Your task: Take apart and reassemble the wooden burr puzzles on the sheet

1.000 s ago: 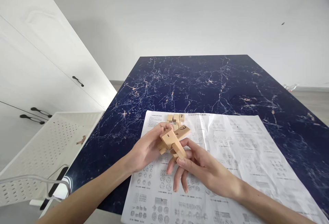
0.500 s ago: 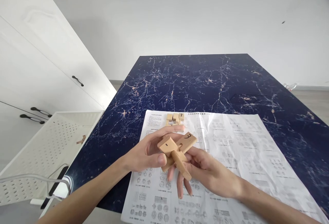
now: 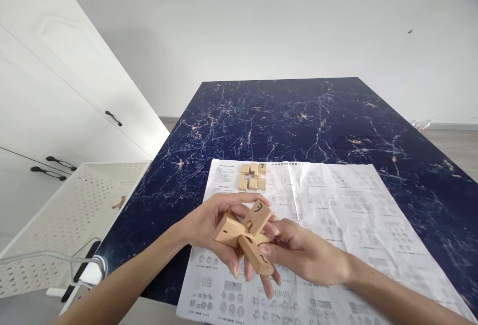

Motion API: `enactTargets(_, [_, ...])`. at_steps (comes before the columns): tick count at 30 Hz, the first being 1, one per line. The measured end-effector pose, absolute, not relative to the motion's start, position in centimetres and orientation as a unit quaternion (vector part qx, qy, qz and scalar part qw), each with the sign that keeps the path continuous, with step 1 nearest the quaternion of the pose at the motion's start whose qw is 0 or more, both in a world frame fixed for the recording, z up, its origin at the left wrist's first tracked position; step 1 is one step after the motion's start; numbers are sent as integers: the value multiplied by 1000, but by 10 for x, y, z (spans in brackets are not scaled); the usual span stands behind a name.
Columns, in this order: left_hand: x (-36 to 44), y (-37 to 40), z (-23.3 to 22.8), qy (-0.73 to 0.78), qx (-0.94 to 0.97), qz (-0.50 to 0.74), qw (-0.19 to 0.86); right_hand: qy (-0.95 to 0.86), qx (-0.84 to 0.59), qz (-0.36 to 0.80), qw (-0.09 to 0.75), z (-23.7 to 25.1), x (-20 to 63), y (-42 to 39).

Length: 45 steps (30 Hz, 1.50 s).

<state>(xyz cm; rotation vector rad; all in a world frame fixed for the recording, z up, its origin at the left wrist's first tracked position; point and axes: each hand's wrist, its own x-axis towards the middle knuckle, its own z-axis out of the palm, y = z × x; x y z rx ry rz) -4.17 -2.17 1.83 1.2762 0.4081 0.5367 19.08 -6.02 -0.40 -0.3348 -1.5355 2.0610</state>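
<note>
Between my hands is a wooden interlocking puzzle (image 3: 244, 235) of crossed, notched pieces, with dark marks such as a 3 inked on their ends. My left hand (image 3: 212, 228) wraps it from the left, thumb below and fingers behind. From the right, my right hand (image 3: 298, 250) pinches it with thumb and fingers; some fingertips show underneath. The puzzle's back side is hidden by my fingers. Just beyond, more notched wooden pieces (image 3: 253, 176), one marked 3, lie on the printed instruction sheet (image 3: 336, 205).
The sheet is spread over a dark blue marbled table (image 3: 269, 116). At left stand a white cabinet (image 3: 74, 66) with black handles and a white perforated basket (image 3: 41, 215) holding a small wooden piece (image 3: 119, 202). A grey cable (image 3: 48, 256) crosses the basket.
The puzzle has turned in my hands and come slightly lower and left, bringing another marked end into sight. My left hand has dropped, uncovering the pieces behind it.
</note>
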Motion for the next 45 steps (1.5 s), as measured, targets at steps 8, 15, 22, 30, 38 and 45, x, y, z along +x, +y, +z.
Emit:
enactTargets(8, [-34,-29,21,218,559,232,766,-562,-129,769,277,-3,190,-60])
enactTargets(15, [-40,-22,12,191,572,284,746,-515,-133,790,305,-2,194,-55])
enactTargets(22, [-36,-15,17,234,635,354,646,-364,-230,790,437,-2,205,-50])
enactTargets(30, [-38,-13,13,242,640,368,629,-125,-276,757,579,-8,229,-24])
enactTargets(38, [-41,-14,14,269,650,362,612,-125,-267,736,609,-25,259,-4])
enactTargets(45, [-42,-14,16,275,655,363,603,-103,-295,710,630,-19,258,-4])
